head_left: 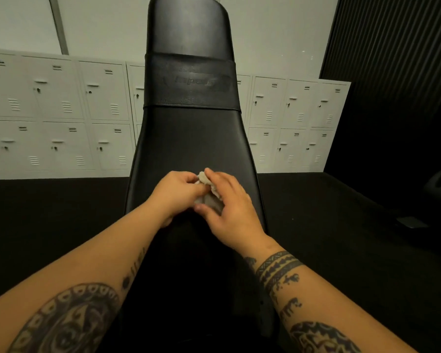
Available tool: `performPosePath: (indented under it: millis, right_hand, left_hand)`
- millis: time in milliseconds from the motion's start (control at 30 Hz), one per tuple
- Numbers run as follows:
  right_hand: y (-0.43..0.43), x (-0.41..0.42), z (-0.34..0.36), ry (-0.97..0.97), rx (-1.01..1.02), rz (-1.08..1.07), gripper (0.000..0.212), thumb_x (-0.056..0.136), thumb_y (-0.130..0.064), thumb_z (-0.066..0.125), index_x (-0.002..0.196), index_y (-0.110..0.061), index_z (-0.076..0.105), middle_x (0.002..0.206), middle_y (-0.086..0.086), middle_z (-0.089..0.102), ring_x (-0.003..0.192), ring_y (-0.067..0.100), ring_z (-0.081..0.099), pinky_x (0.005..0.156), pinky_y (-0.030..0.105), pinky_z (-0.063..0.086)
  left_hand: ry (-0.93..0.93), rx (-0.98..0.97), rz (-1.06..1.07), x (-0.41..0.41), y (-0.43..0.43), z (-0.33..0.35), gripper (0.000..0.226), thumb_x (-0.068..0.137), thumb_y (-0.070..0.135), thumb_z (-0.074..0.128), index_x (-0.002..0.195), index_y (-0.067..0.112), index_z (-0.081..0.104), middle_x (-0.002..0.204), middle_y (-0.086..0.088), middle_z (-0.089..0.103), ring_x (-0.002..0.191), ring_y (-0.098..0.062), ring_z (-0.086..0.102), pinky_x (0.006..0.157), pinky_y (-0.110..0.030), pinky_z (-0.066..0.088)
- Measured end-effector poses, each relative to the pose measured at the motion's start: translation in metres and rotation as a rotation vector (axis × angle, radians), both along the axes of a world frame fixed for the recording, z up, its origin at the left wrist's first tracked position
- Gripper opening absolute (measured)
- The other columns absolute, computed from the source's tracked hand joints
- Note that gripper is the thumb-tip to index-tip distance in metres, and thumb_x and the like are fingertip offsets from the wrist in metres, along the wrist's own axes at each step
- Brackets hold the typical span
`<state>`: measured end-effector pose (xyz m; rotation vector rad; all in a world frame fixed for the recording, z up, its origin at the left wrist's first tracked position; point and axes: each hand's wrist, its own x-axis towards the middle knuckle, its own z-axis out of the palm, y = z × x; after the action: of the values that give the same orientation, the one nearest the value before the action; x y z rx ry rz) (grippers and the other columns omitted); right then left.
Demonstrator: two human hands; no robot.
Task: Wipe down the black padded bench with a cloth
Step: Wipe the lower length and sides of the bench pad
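Fingers (189,178) of both hands pinch a crumpled pale cloth (209,192) low on the black padded bench (191,138).

Left hand (175,193) curls shut on the cloth's near-left side; right hand (229,200) clasps it from the right, thumb under, fingers over. Soft and wrinkled, the cloth lies bunched between them against smooth, faintly glossy vinyl. A stitched band (191,81) with a blurred embossed logo crosses the tapering, round-topped pad. Tattooed forearms reach in. Behind stand pale metal lockers (61,110), doors closed, contents hidden; black flooring (49,212) surrounds the bench.
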<state>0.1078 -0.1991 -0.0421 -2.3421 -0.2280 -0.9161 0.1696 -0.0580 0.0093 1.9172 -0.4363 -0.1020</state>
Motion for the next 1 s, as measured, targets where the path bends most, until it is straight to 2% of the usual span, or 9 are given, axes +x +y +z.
performPosePath:
  millis: [100, 167, 267, 333, 500, 567, 700, 900, 1000]
  right_hand:
    - [0.000, 0.007, -0.020, -0.019, -0.244, -0.152, 0.063, 0.085, -0.039, 0.071, 0.142, -0.035, 0.046, 0.136, -0.006, 0.046, 0.118, 0.021, 0.047, 0.094, 0.041, 0.040]
    - [0.007, 0.015, -0.032, -0.023, -0.288, -0.217, 0.050, 0.084, -0.032, 0.071, 0.132, -0.036, 0.056, 0.129, -0.001, 0.049, 0.110, 0.026, 0.047, 0.086, 0.038, 0.038]
    - [0.022, 0.025, -0.039, -0.053, -0.222, -0.268, 0.041, 0.083, -0.026, 0.070, 0.123, -0.033, 0.064, 0.119, 0.001, 0.051, 0.100, 0.027, 0.046, 0.078, 0.037, 0.035]
    - [0.023, 0.019, -0.044, -0.068, -0.262, -0.206, 0.039, 0.083, -0.027, 0.071, 0.121, -0.031, 0.065, 0.114, 0.001, 0.053, 0.096, 0.028, 0.046, 0.076, 0.039, 0.040]
    - [-0.011, -0.013, -0.065, -0.049, -0.470, -0.014, 0.045, 0.074, -0.015, 0.071, 0.115, -0.033, 0.070, 0.112, 0.001, 0.058, 0.094, 0.030, 0.050, 0.074, 0.040, 0.042]
    - [-0.023, -0.008, -0.057, -0.072, -0.446, -0.110, 0.043, 0.073, -0.013, 0.069, 0.111, -0.034, 0.072, 0.109, 0.001, 0.059, 0.092, 0.032, 0.050, 0.074, 0.042, 0.044]
    - [-0.021, 0.024, -0.020, -0.034, -0.169, -0.361, 0.035, 0.078, -0.014, 0.071, 0.107, -0.033, 0.074, 0.110, 0.001, 0.057, 0.097, 0.031, 0.046, 0.082, 0.041, 0.043]
    - [-0.038, -0.013, -0.066, -0.138, -0.432, -0.083, 0.040, 0.076, -0.010, 0.068, 0.109, -0.033, 0.073, 0.106, -0.002, 0.062, 0.084, 0.030, 0.047, 0.073, 0.042, 0.043]
    - [-0.060, -0.001, -0.057, -0.185, -0.268, -0.245, 0.037, 0.075, -0.009, 0.073, 0.105, -0.031, 0.075, 0.105, -0.002, 0.062, 0.086, 0.030, 0.049, 0.076, 0.046, 0.046]
  left_hand:
    - [-0.004, 0.132, -0.028, 0.009, 0.015, 0.000, 0.011, 0.088, 0.021, 0.073, 0.099, 0.023, 0.078, 0.087, -0.008, 0.077, 0.076, -0.017, 0.071, 0.069, -0.033, 0.059]
    - [-0.261, 0.243, 0.083, 0.018, 0.027, -0.007, 0.026, 0.088, 0.019, 0.070, 0.110, 0.032, 0.076, 0.097, 0.008, 0.075, 0.088, -0.011, 0.069, 0.085, -0.034, 0.058]
    - [-0.730, 0.372, 0.169, 0.032, 0.038, -0.026, 0.038, 0.090, 0.023, 0.070, 0.126, 0.033, 0.070, 0.126, 0.010, 0.066, 0.115, -0.019, 0.051, 0.100, -0.042, 0.046]
    - [-0.818, 0.508, 0.182, 0.036, 0.039, -0.037, 0.042, 0.091, 0.029, 0.071, 0.132, 0.038, 0.066, 0.141, 0.009, 0.055, 0.125, -0.026, 0.040, 0.102, -0.047, 0.039]
    - [-0.880, 0.699, 0.237, 0.032, 0.036, -0.037, 0.043, 0.095, 0.034, 0.065, 0.137, 0.042, 0.061, 0.150, 0.007, 0.046, 0.127, -0.030, 0.036, 0.097, -0.050, 0.037]
    - [-0.895, 0.755, 0.260, 0.030, 0.036, -0.035, 0.042, 0.096, 0.038, 0.063, 0.137, 0.045, 0.059, 0.150, 0.009, 0.046, 0.130, -0.029, 0.033, 0.100, -0.050, 0.033]
    - [-0.873, 0.731, 0.299, 0.028, 0.026, -0.037, 0.041, 0.093, 0.031, 0.065, 0.133, 0.041, 0.064, 0.147, 0.005, 0.046, 0.144, -0.028, 0.024, 0.119, -0.061, 0.010]
    - [-0.866, 0.660, 0.301, 0.025, 0.021, -0.034, 0.055, 0.089, 0.022, 0.069, 0.142, 0.027, 0.057, 0.158, 0.000, 0.036, 0.153, -0.025, 0.017, 0.121, -0.065, 0.001]
    - [-0.761, 0.688, 0.329, 0.029, 0.032, -0.034, 0.064, 0.092, 0.041, 0.067, 0.151, 0.033, 0.044, 0.167, 0.003, 0.021, 0.156, -0.026, 0.006, 0.121, -0.065, 0.004]
